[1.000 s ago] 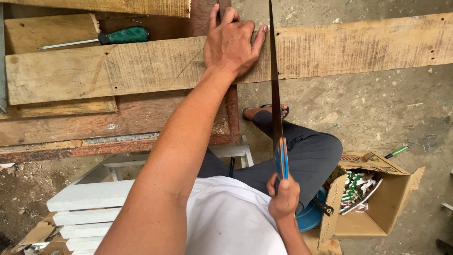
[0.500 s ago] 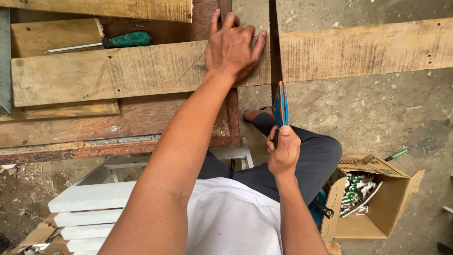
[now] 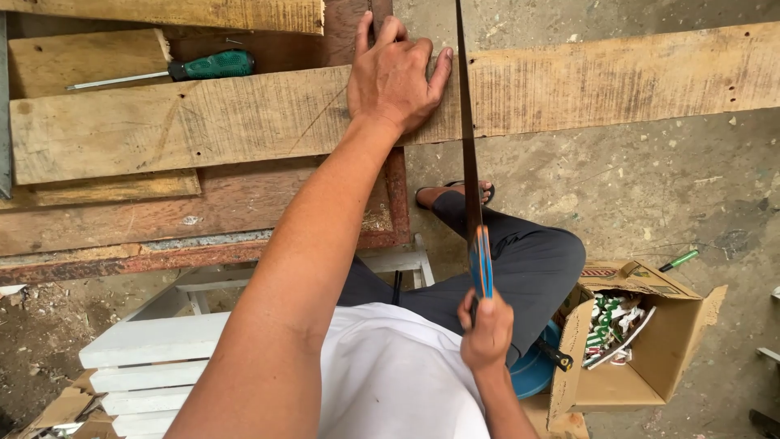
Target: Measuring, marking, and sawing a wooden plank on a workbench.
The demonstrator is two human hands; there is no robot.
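- You are in a rough woodworking spot with a bare concrete floor.
- Worn planks, a green-handled screwdriver and a handsaw show it.
- An open cardboard box sits nearby.

Illumination is even, diffuse daylight with no glare. Shadows are soft and faint, darkest beneath the wooden plank. Focus is sharp throughout. The left forearm appears enlarged by wide-angle perspective near the lens.
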